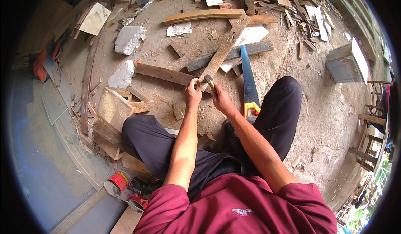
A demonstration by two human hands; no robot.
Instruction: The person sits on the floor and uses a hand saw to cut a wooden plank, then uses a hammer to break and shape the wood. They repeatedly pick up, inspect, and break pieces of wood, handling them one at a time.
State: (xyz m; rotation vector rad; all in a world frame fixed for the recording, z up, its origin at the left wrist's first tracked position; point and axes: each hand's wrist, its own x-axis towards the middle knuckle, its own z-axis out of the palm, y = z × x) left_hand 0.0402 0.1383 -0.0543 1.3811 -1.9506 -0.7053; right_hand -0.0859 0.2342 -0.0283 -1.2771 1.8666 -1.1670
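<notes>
My right hand (222,100) is closed round the handle of a hammer (211,83), its metal head over the near end of a long, light-brown wooden board (223,48). My left hand (192,93) is pinched at that same end, beside the hammer head. Anything small between its fingertips is too hard to make out. The board slants away to the upper right and crosses over other timber, including a dark grey plank (250,50). A brown plank (161,73) reaches in from the left near my left hand. Right of my right hand lies a handsaw (249,79) with an orange handle.
My bent knees frame the work. Pale stone blocks (130,40) lie at the left, and a curved board (202,15) lies farther off. Scrap wood (288,0) is heaped at the far right, near a grey box (344,63). Cans (119,182) stand at the lower left.
</notes>
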